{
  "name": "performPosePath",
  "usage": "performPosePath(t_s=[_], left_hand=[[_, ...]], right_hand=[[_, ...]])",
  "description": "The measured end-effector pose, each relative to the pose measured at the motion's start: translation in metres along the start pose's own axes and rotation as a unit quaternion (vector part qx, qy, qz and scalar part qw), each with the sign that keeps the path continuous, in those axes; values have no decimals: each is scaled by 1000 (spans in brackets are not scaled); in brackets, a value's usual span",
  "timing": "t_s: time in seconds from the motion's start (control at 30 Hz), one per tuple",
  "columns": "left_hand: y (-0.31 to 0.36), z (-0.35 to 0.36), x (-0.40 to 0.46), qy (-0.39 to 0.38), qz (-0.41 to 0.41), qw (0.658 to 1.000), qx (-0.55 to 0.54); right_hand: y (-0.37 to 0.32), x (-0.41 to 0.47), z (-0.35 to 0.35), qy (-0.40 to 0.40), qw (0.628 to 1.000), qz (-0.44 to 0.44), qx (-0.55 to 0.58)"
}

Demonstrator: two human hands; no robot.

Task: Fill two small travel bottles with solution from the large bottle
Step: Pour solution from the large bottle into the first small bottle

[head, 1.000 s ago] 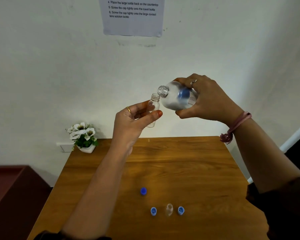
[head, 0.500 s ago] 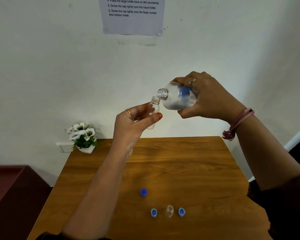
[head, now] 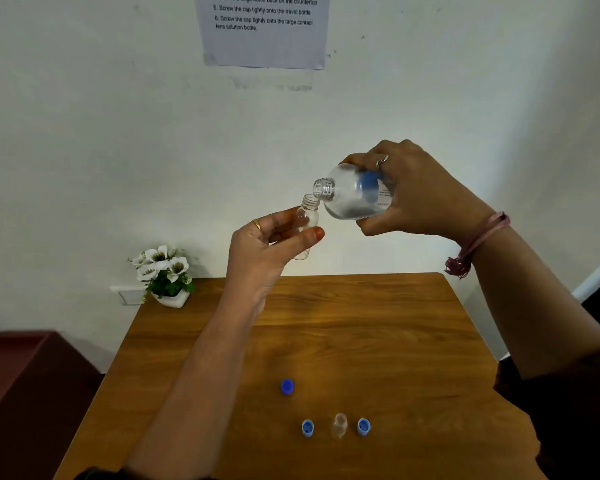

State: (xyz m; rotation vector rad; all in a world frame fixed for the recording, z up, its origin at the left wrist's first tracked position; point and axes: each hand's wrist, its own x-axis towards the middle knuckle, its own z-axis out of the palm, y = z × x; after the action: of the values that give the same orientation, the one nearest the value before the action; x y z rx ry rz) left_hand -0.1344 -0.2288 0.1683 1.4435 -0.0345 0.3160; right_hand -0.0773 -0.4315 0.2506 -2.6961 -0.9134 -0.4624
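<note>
My left hand (head: pixel 267 247) pinches a small clear travel bottle (head: pixel 308 216) upright in the air above the wooden table (head: pixel 378 317), its mouth uncapped. My right hand (head: pixel 420 195) grips the large clear bottle (head: pixel 350 195) with a blue label, tipped on its side with its open neck just above and right of the small bottle's mouth. A second small clear bottle (head: pixel 339 425) stands uncapped near the table's front edge. Three blue caps lie on the table: one (head: pixel 287 386) further back, one (head: pixel 307 427) left of the standing bottle, one (head: pixel 363 426) right of it.
A white pot of white flowers (head: pixel 165 275) sits at the table's back left corner by the wall. A printed instruction sheet (head: pixel 264 29) hangs on the wall. A dark red cabinet (head: pixel 21 382) stands left of the table.
The large bottle's neck has come down closer to the small bottle's mouth and tipped slightly more. Both hands stay raised in about the same place.
</note>
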Motion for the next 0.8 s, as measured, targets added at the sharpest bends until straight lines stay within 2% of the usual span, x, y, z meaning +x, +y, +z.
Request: performPosePath(t_s=[0.8], left_hand=[[-2, 4, 3, 6, -12, 1000, 2]], right_hand=[[2, 5, -6, -12, 999, -16, -37]])
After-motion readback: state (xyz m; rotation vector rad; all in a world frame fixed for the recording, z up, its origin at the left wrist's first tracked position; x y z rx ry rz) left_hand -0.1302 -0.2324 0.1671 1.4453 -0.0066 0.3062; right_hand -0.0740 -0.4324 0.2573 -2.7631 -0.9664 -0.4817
